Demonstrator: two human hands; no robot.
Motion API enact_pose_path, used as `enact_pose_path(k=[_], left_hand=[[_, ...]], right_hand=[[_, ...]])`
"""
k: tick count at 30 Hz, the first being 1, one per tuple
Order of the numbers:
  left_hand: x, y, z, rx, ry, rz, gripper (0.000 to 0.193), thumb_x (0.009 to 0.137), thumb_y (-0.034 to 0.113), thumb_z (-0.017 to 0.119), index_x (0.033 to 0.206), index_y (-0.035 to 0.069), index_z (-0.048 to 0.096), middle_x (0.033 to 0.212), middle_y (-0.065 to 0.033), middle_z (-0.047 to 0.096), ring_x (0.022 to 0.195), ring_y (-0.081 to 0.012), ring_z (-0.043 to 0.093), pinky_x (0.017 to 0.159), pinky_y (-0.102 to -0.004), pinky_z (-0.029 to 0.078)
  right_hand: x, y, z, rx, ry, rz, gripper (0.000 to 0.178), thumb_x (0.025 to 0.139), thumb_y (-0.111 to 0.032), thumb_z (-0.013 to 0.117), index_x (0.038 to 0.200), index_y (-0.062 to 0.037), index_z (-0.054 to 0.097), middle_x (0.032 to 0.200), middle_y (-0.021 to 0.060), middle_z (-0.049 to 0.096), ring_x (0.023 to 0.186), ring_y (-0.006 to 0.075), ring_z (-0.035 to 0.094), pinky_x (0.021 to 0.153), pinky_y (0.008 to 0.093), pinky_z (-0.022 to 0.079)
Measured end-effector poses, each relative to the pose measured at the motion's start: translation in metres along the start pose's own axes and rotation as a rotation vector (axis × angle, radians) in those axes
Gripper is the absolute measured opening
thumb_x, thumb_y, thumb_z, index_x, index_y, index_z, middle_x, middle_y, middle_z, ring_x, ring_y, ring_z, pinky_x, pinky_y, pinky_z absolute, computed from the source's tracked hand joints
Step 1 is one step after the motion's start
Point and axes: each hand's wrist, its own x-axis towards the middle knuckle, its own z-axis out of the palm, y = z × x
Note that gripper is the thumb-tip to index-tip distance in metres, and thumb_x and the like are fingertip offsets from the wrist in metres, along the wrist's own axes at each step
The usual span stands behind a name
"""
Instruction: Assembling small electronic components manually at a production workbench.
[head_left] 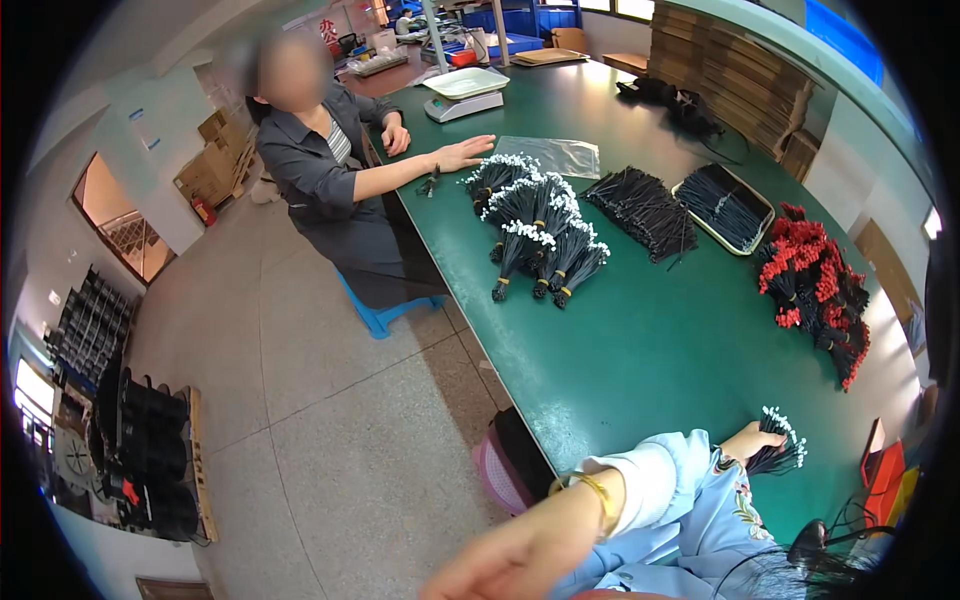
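My right hand [752, 442] is closed round a bundle of thin black wires with white tips [784, 440], over the right part of the green table [640, 350]. My left hand [505, 565] reaches out beyond the table's near left edge, low in the view. It is blurred and partly cut off by the lower edge, so its fingers are unclear. A gold bracelet [600, 495] circles that wrist. Further up the table lie several banded white-tipped wire bundles [540, 225], and red-tipped bundles [810, 275] are heaped at the right.
A co-worker [320, 170] sits at the far left, one hand flat near a clear plastic bag [550, 156]. Loose black wires [640, 212] lie beside a tray of wires [728, 165]. A scale [465, 105] stands behind. Red and yellow boxes [883, 483] are at the right edge.
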Motion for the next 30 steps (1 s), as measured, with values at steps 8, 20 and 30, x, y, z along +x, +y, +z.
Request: enact_pose_path(k=[8, 20, 30], left_hand=[[0.003, -0.010, -0.003, 0.004, 0.022, -0.005, 0.007, 0.074, 0.007, 0.057, 0.078, 0.004, 0.054, 0.071, -0.0038, 0.055, 0.065, -0.0118, 0.052, 0.061, -0.0243, 0.043], [0.006, -0.006, -0.001, -0.058, 0.037, -0.035, 0.005, 0.073, 0.006, 0.057, 0.077, 0.003, 0.054, 0.069, -0.0039, 0.055, 0.063, -0.0120, 0.053, 0.060, -0.0238, 0.042], [0.037, -0.032, -0.038, 0.273, -0.086, -0.029, 0.007, 0.075, 0.008, 0.056, 0.080, 0.003, 0.055, 0.072, -0.0044, 0.057, 0.066, -0.0122, 0.054, 0.062, -0.0253, 0.043]], right_hand=[[-0.013, 0.007, 0.003, 0.323, -0.148, 0.024, 0.027, 0.082, -0.016, 0.053, 0.096, 0.0029, 0.041, 0.093, 0.0050, 0.047, 0.085, 0.0088, 0.047, 0.073, 0.0213, 0.037], [-0.010, 0.005, 0.001, 0.294, -0.107, -0.028, 0.025, 0.080, -0.017, 0.055, 0.092, 0.0001, 0.040, 0.086, 0.0032, 0.046, 0.079, 0.0072, 0.047, 0.068, 0.0187, 0.037], [-0.050, 0.017, -0.008, 0.033, 0.028, 0.178, 0.017, 0.082, -0.009, 0.038, 0.097, 0.0003, 0.040, 0.082, 0.0019, 0.046, 0.075, 0.0075, 0.045, 0.065, 0.0200, 0.036]])
